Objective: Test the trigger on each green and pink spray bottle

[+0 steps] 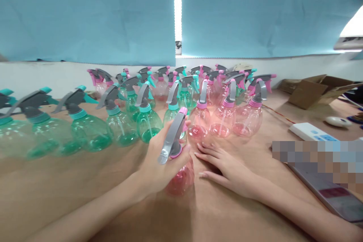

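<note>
My left hand (159,162) is wrapped round the neck of a pink spray bottle (181,179), just below its grey and pink trigger head. The bottle tilts slightly, and part of it is hidden by my fingers. My right hand (224,164) lies flat on the brown table (119,204), fingers stretched out and holding nothing. Just beyond its fingertips stands a pink spray bottle (199,123), with another pink spray bottle (222,121) beside it. A row of green spray bottles, among them a green spray bottle (89,130), runs off to the left.
More spray bottles with pink and teal triggers crowd behind the front row. To the right are an open cardboard box (309,92), a white power strip (309,132), a white mouse (338,121) and a phone-like dark slab (326,193). Blue curtains (85,15) hang behind the table.
</note>
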`<state>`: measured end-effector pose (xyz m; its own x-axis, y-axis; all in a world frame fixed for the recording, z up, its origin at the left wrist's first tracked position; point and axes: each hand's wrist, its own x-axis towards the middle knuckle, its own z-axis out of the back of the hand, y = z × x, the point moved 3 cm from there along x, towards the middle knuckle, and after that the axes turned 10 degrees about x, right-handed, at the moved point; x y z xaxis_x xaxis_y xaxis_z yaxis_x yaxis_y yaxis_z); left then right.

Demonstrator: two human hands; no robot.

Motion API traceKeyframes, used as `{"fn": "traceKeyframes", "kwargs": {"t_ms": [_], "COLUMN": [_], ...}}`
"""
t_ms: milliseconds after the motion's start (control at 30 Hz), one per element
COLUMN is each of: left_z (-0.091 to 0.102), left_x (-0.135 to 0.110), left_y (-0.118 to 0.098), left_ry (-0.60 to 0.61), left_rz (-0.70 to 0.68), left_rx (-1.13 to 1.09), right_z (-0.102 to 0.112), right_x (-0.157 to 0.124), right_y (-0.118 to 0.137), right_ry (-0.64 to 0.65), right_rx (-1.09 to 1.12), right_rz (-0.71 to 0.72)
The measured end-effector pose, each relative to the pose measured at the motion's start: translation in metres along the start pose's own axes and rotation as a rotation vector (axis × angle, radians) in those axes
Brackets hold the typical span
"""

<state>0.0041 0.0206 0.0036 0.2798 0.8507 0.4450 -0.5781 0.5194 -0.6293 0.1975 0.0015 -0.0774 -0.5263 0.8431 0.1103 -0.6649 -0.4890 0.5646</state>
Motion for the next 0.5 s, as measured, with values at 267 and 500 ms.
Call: {"fn": "traceKeyframes", "kwargs": {"t_ms": [267, 500], "left_z": [-0.0012, -0.0013], "left_x": [-0.0005, -0.0002], "left_y": [0.0005, 0.0026], "left_ry": [0.017, 0.028], "left_rz": [-0.021, 0.016], "left_rx": [-0.009, -0.001], "right_z": [0.0004, 0.0], "right_x": [-0.0005, -0.0009], "right_y": [-0.0013, -0.0012], "right_ry": [-0.026, -0.045], "right_rx": [0.02, 0.029], "right_rz": [0.009, 0.016]}}
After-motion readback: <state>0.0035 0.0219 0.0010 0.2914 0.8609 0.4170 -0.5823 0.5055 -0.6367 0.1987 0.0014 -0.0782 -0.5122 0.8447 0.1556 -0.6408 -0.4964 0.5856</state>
